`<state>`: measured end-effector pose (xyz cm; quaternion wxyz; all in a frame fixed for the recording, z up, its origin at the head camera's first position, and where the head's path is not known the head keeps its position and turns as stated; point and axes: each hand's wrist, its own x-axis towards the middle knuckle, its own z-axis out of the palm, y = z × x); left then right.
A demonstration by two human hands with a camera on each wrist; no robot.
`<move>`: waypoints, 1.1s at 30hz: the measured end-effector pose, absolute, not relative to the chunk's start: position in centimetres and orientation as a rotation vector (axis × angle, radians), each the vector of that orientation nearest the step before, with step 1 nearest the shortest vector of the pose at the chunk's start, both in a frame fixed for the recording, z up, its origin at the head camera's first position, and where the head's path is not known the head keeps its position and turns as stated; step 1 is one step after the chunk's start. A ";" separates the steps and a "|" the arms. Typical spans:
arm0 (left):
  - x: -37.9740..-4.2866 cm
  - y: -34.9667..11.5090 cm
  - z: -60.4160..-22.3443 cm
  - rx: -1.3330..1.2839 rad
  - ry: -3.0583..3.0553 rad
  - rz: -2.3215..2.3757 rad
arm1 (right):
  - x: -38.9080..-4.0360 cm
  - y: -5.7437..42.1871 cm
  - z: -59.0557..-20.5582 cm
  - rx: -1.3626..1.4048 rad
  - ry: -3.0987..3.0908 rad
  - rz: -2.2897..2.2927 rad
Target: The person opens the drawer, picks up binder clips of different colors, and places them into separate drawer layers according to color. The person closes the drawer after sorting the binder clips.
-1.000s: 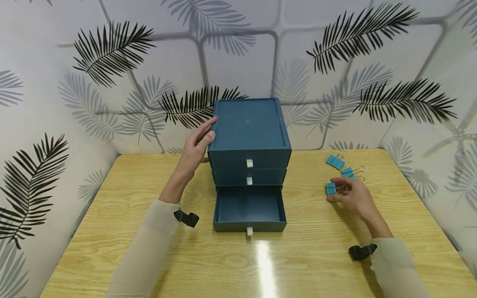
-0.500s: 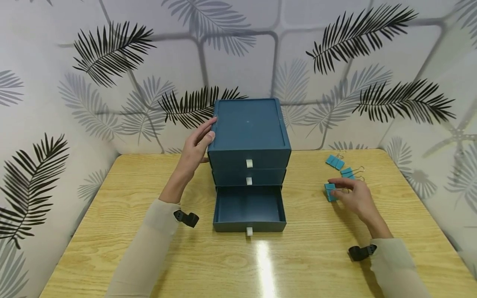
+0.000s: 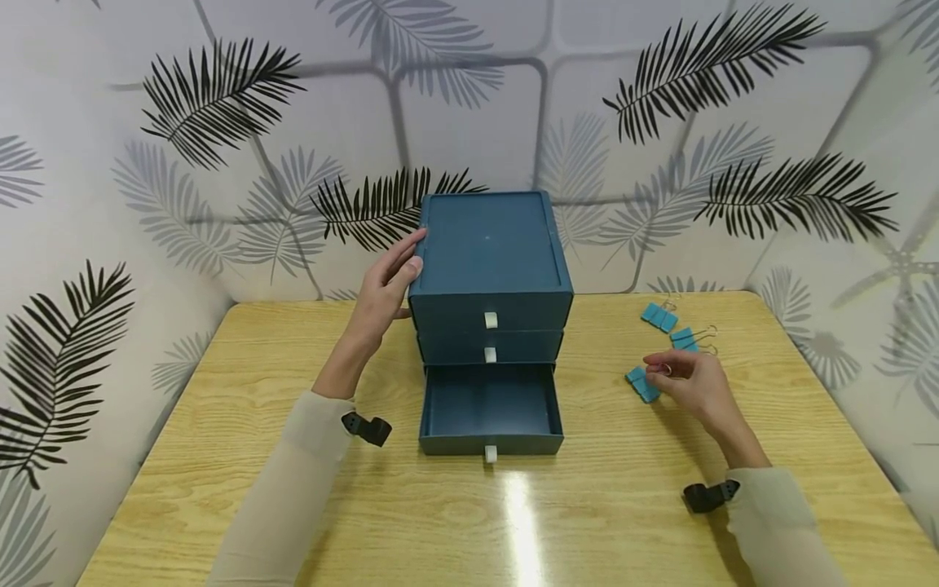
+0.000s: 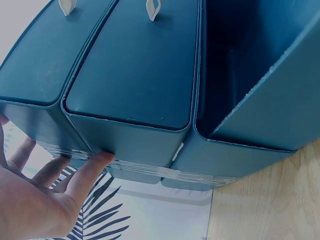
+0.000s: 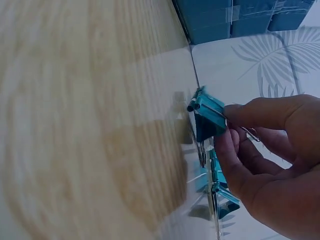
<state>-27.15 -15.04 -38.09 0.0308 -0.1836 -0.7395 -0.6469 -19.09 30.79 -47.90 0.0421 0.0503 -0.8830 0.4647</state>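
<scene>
My right hand (image 3: 695,387) pinches a turquoise binder clip (image 3: 640,383) between thumb and fingers, over the right side of the table. In the right wrist view that binder clip (image 5: 209,114) hangs tilted, one wire handle between the fingertips. My left hand (image 3: 377,302) rests against the left side of a dark blue drawer cabinet (image 3: 491,244), fingers extended along its upper edge. The left wrist view shows fingertips (image 4: 102,157) touching the cabinet's side wall. The cabinet's bottom drawer (image 3: 491,445) is pulled out, its floor bare; the two drawers above are closed.
Two more turquoise binder clips, one farther back (image 3: 659,317) and one nearer (image 3: 685,339), lie on the wooden table (image 3: 616,505) beyond my right hand. A leaf-patterned backdrop (image 3: 477,98) rises behind. White pull tabs (image 3: 491,320) stick out from the drawer fronts.
The pinched binder clip has shifted slightly left and turned in my right fingers, its wide face now showing more. My left hand and the drawer cabinet stay in place.
</scene>
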 end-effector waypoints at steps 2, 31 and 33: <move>-27.2 -15.1 -38.1 -0.571 -2.278 -1.994 | -19.1 30.7 -47.8 0.150 -2.711 1.421; -27.2 -14.9 -38.1 -0.564 -2.283 -2.008 | -18.7 29.5 -47.2 0.046 -2.832 1.218; -27.1 -15.0 -38.1 -0.564 -2.281 -2.004 | -18.7 29.5 -46.8 0.073 -2.790 1.190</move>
